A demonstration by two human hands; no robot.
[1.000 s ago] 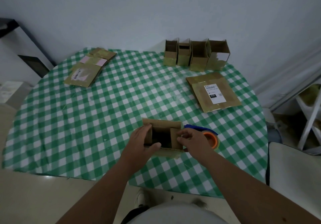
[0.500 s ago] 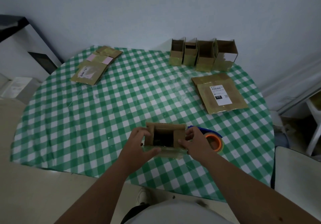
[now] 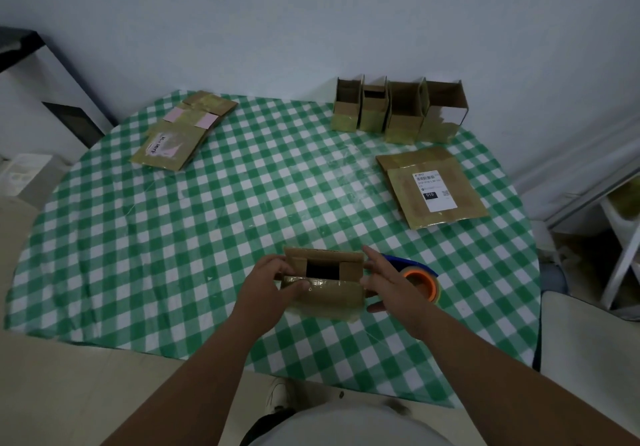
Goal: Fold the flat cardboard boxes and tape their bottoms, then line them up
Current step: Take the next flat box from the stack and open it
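A small cardboard box [image 3: 323, 281] stood at the near edge of the worktop [image 3: 173, 237], between the person's two hands, with its flaps partly folded and a dark opening showing at the top. The left hand [image 3: 273, 281] gripped the box's left side, fingers [image 3: 282, 265] curled over the far flap and the thumb pressed on the taped near face. The right hand [image 3: 391, 281] lay against the box's right side with its fingers straight and spread apart; they touched the cardboard without curling round it. Just beside that hand, to the right, sat a roll of tape [image 3: 420, 281] with an orange core in a blue holder. Four folded boxes [image 3: 398, 113] stood side by side in a row at the far edge. A stack of flat boxes [image 3: 433, 189] bearing a white label lay right of centre, well apart from the hands. Another stack of flat boxes [image 3: 183, 130] lay at the far left.
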